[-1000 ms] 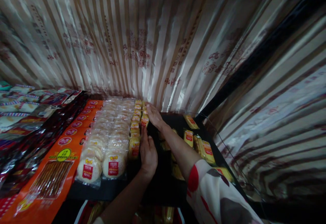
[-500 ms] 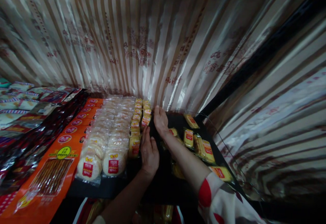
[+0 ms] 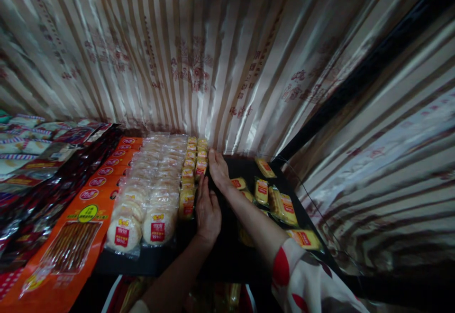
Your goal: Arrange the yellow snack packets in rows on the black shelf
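Two narrow rows of small yellow snack packets (image 3: pixel 189 163) run back toward the curtain. My left hand (image 3: pixel 208 212) lies along the right side of these rows near the front packet (image 3: pixel 186 204), fingers stretched out and pointing away from me. Farther back, my right hand (image 3: pixel 218 168) rests edge-on by the rear part of the right row, its fingers also straight. Neither hand is wrapped around a packet. Whether the right palm touches the packets cannot be made out. To the left stand rows of round white crackers (image 3: pixel 158 225) in clear wrappers.
Loose yellow packets (image 3: pixel 262 190) lie scattered right of my right forearm on the black table (image 3: pixel 220 265). Orange snack bags (image 3: pixel 71 246) and dark red packages (image 3: pixel 31 218) overlap at left. A striped curtain (image 3: pixel 192 66) hangs behind; a dark pole (image 3: pixel 320 118) slants at right. A box with yellow packets (image 3: pixel 232 296) sits below.
My right hand has moved slightly left, closer to the yellow rows. The left hand stays nearly in place, and the view has shifted a little.
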{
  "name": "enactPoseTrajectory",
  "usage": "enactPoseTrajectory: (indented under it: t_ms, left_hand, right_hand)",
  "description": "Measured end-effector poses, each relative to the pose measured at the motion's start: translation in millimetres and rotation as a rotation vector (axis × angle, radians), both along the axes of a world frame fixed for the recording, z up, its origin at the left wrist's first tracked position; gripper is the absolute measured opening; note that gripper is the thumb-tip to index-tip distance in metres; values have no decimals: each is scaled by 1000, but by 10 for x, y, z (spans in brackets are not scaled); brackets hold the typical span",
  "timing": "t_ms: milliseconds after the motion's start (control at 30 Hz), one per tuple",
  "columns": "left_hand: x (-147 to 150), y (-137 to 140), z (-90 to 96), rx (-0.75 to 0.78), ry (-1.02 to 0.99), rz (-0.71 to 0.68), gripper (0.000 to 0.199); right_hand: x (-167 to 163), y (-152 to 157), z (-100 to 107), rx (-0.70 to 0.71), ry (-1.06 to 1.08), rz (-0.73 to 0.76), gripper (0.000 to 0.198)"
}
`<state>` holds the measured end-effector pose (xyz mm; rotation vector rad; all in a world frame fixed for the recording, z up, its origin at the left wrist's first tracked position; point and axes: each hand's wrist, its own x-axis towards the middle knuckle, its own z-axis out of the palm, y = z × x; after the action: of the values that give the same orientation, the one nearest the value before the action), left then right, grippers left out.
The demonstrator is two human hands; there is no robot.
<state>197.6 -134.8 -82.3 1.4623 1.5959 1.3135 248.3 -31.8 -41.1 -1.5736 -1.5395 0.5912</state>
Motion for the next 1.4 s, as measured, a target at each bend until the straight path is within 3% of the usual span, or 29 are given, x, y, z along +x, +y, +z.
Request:
enactPoseTrajectory:
  t_ms: [200, 367, 567, 700, 867, 1067, 1167, 1267, 1400]
  left_hand:
    - [-5, 17, -12, 31, 34, -16, 48]
    - [3, 17, -10, 39, 54, 8, 46]
    - [15, 27, -55, 107, 32, 62, 40]
    - [10, 28, -53, 125, 46, 71, 35]
    - [30, -2, -11, -12, 53, -24, 35]
    - [92, -25, 121, -217, -49, -144, 39]
    - [130, -37, 203, -229, -24, -175, 44]
    - [167, -68, 271, -210, 13, -150, 47]
    - [198, -146, 336, -31, 50, -71, 52]
  right_hand:
    - [-25, 39, -58, 26, -2, 122, 52]
    - [79, -25, 4, 7, -57, 63, 46]
    - [580, -191, 89, -15, -376, -8, 30]
    - [949, -343, 120, -83, -549, 166, 38]
    - [1106, -468, 194, -162, -645, 436, 40]
    - [1143, -493, 240, -207, -772, 431, 35]
    - [1207, -480, 213, -127, -732, 424, 23]
    - [1253, -437, 198, -44, -572, 305, 26]
    - [1142, -396, 197, -7, -227, 165, 24]
